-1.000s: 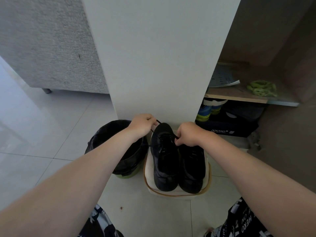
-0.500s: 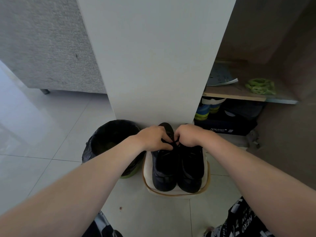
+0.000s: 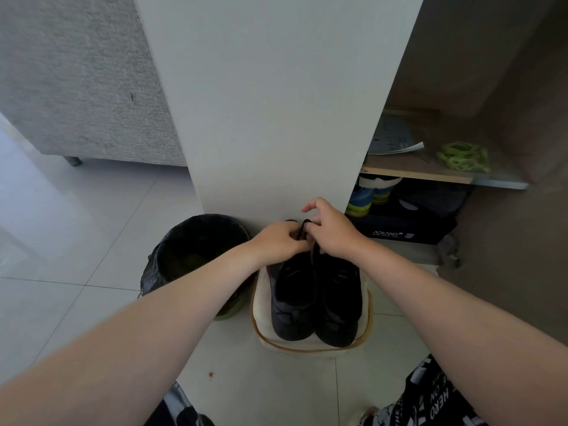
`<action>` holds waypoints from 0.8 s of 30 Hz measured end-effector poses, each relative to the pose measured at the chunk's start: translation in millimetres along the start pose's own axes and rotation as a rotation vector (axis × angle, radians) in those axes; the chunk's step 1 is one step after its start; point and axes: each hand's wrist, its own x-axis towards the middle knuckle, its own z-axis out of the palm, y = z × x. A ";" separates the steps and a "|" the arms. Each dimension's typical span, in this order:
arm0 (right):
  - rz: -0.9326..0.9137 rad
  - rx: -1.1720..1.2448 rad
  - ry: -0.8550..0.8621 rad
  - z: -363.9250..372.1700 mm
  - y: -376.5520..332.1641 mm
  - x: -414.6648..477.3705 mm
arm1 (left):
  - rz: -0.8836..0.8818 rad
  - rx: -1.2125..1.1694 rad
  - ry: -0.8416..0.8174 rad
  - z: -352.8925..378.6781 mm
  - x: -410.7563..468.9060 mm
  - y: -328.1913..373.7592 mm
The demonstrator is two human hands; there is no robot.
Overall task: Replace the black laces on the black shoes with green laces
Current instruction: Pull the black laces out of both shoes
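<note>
The black lace (image 3: pixel 303 229) rises in a loop from the top of the shoes (image 3: pixel 292 299), which stand together on a pale cushion (image 3: pixel 307 348). The left hand (image 3: pixel 281 242) has its fingers curled round the lace. The right hand (image 3: pixel 333 232) pinches the loop, forefinger lifted. It looks best to steady the shoe and draw the slack out eyelet by eyelet. The green laces (image 3: pixel 464 156) lie on the shelf (image 3: pixel 415 175), well apart.

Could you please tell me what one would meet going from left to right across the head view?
Grey sofa → black-lined bin → black shoes → dark shoe box → green laces.

bare forearms; black-and-white lettered shorts (image 3: pixel 436 398), apparently.
</note>
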 end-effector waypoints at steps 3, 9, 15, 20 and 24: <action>0.047 0.123 -0.043 1.2 0.6 -1.8 | -0.048 0.001 0.004 -7.2 1.6 -5.1; 0.259 0.186 -0.188 3.3 -8.7 -5.7 | -0.054 0.076 0.061 -13.0 3.0 -10.2; 0.335 0.075 -0.226 7.5 1.7 -6.5 | 0.015 -0.117 0.107 -5.3 2.3 -16.9; 0.366 0.048 -0.245 10.4 1.5 -8.2 | 0.010 -0.169 -0.023 -1.9 1.2 -19.5; 0.514 0.164 -0.241 9.2 -2.5 -7.4 | 0.117 0.123 -0.086 -5.3 0.3 -9.4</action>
